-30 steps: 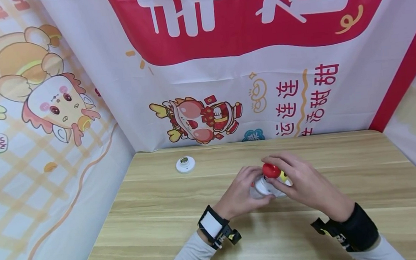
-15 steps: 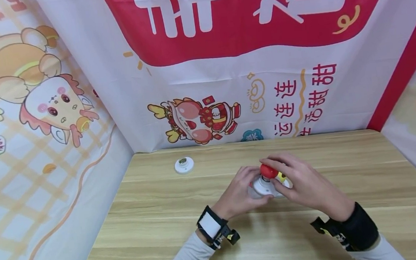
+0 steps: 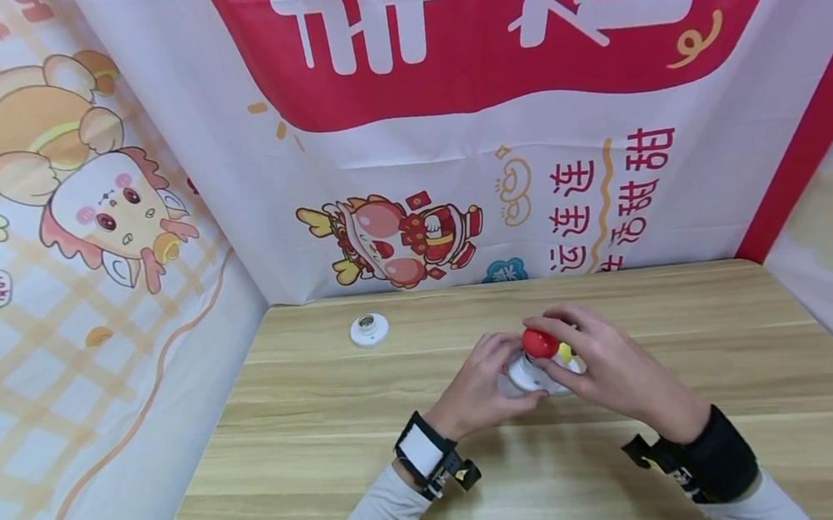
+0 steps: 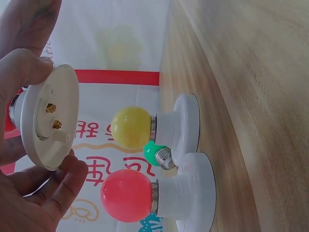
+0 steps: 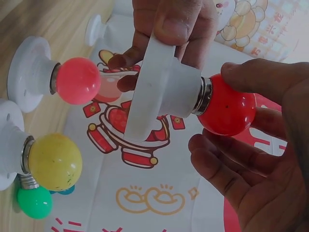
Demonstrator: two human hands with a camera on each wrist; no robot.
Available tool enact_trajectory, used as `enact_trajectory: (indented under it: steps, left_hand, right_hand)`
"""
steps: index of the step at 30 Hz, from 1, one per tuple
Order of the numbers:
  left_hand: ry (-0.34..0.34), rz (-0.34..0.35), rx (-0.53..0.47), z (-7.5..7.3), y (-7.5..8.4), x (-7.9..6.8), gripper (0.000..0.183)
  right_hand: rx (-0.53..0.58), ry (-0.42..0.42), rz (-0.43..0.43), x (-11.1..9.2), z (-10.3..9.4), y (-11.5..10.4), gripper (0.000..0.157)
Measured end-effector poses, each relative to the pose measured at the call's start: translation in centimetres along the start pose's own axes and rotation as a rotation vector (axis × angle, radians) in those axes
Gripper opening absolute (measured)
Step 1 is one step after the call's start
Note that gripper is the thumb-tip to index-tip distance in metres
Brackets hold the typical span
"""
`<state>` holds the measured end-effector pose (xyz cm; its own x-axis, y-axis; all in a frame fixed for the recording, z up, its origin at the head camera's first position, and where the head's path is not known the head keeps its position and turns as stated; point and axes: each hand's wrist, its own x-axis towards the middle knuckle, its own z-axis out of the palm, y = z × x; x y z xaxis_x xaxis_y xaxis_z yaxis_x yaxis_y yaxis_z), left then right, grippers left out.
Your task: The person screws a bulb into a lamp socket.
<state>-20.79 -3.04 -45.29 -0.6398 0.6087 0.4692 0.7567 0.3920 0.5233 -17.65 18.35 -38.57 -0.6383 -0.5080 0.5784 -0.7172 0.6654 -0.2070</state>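
Note:
A white lamp holder (image 5: 145,96) is held above the table by my left hand (image 3: 477,388), whose fingers and thumb grip its round base. Two brass screw terminals show on the base's underside in the left wrist view. My right hand (image 3: 610,363) holds the red light bulb (image 5: 229,108) between thumb and fingers. The bulb's metal cap sits in the holder's mouth, with some of the silver collar visible; its thread inside is hidden. Beyond the hands stand a yellow bulb (image 4: 131,127) and a pinkish-red bulb (image 4: 125,195), each in its own white holder.
Behind the yellow bulb's holder is a loose green bulb (image 4: 150,153), its screw cap bare. One more white holder (image 3: 369,331), without a bulb, lies at the back left of the wooden table (image 3: 291,439). Printed cloth (image 3: 406,152) hangs along the back edge and sides.
Both hands stay in nearly the same place. The right fingers have shifted slightly around the red bulb, and the holder's tilt has changed a little.

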Motion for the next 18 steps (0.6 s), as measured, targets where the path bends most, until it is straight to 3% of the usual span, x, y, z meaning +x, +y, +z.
enact_trajectory:
  steps: [10, 18]
  left_hand:
    - [-0.002, 0.014, 0.002, -0.11, 0.23, 0.01, 0.064]
    - [-0.008, 0.018, 0.013, -0.17, 0.14, -0.04, 0.066]
  right_hand:
    - [0.003, 0.033, 0.008, 0.01, 0.39, 0.25, 0.049]
    - [-0.005, 0.009, -0.02, 0.11, 0.57, -0.03, 0.059]
